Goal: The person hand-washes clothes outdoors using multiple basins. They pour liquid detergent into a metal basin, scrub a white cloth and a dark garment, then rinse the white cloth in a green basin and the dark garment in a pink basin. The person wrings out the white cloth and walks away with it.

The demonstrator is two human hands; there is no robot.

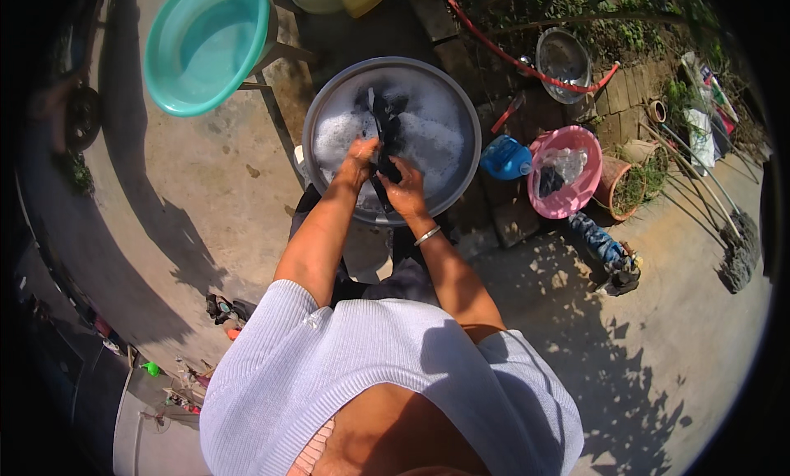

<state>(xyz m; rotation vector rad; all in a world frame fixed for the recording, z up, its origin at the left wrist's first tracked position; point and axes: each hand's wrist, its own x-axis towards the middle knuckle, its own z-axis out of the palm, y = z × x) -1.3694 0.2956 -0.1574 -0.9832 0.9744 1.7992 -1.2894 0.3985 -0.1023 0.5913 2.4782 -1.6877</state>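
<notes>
A wide grey metal basin (472, 139) of foamy white suds (432, 143) stands in front of me. Black wet cloth (387, 118) rises out of the foam in its middle, with a narrow dark strip trailing toward the near rim. My left hand (362, 157) grips the cloth's left side, fingers closed on it. Just nearer and to the right, my right hand (403, 188) has its fingers wrapped round a lower part of the same cloth. A bracelet circles my right wrist. Which garment the cloth belongs to cannot be made out.
A turquoise tub (206, 52) sits on a stand at the far left. To the right are a blue jug (505, 157), a pink basin (566, 198) with plastic bags, and a plant pot (615, 184). A red hose (481, 36) crosses behind; a mop (739, 250) lies farther right.
</notes>
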